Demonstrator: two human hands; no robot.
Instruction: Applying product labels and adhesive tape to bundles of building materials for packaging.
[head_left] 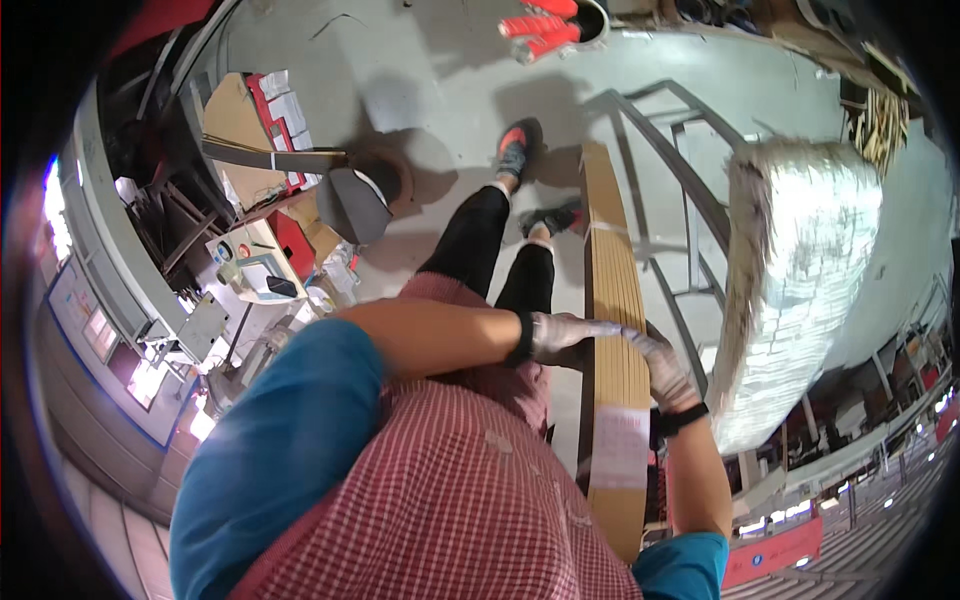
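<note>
A long bundle (613,275) of stacked tan strips, bearing a pale label (620,447), runs between left hand (565,337) and right hand (667,370), extending beyond both.

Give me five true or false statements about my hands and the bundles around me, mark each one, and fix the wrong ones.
1. The pale-gloved left hand grips the long tan bundle of flat strips. True.
2. The pale-gloved right hand hangs away from the tan bundle. False: the right hand is on the tan bundle's right side.
3. A pale rectangular paper label lies on the tan bundle. True.
4. The large silvery wrapped bundle is left of the tan bundle. False: the silvery bundle is on its right.
5. Black wristbands circle both wrists. True.
</note>
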